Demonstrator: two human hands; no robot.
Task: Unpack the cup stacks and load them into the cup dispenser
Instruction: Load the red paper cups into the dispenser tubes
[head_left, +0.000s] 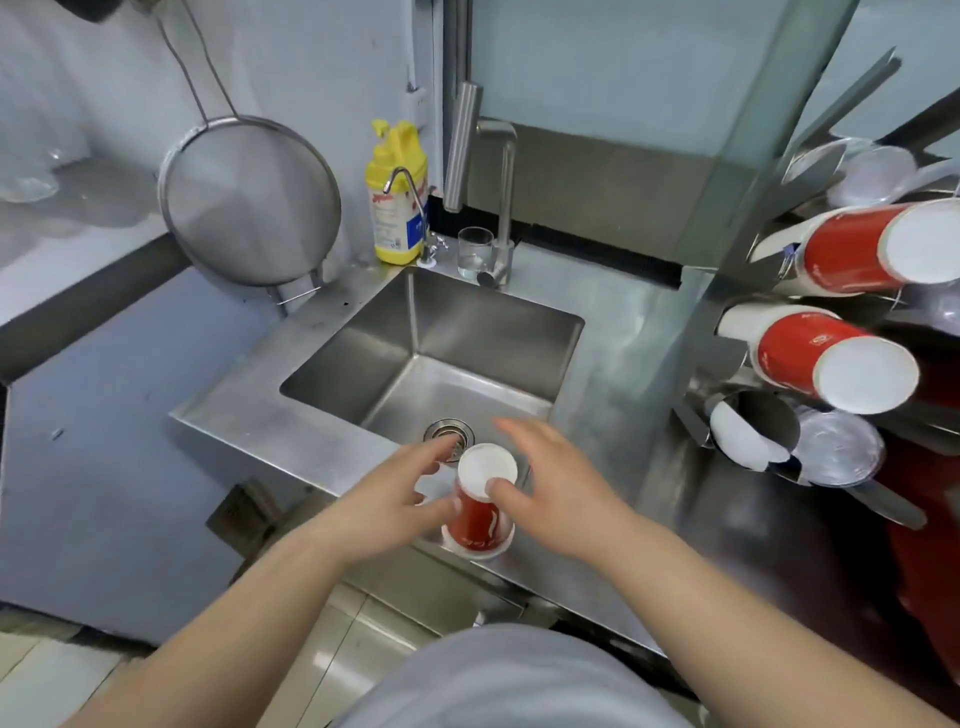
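Steadying the inverted cup stack (480, 506) over the sink (395, 332).
Your left hand (395, 499) pinches its side; right hand (556, 488) spread, thumb on its base, apparently steadying it.

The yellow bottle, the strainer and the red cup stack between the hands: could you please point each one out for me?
yellow bottle (396, 208): head view, on its label.
strainer (249, 200): head view, middle of its mesh bowl.
red cup stack (479, 519): head view, on its red side wall.
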